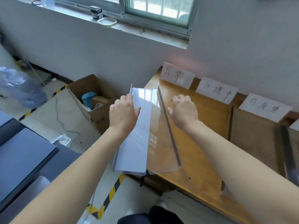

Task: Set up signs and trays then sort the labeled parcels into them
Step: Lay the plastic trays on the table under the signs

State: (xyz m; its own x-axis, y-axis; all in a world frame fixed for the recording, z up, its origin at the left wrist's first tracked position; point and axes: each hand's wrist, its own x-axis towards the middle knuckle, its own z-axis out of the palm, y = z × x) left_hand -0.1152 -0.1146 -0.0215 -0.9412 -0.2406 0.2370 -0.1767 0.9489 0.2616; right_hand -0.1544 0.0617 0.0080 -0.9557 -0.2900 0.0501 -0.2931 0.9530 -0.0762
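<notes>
A clear acrylic tray lies over the left end of the wooden table, its left wall hanging past the table edge. My left hand grips the tray's left wall, thumb inside. My right hand holds the right wall near its far end, fingers curled over it. Three handwritten white signs stand along the wall: the left sign, the middle sign and the right sign. Another clear tray sits at the right edge, partly cut off.
An open cardboard box with a blue item stands on the floor left of the table. Yellow-black tape marks the floor. Dark grey panels lie at the lower left, a plastic bag beyond them. A cable crosses the floor.
</notes>
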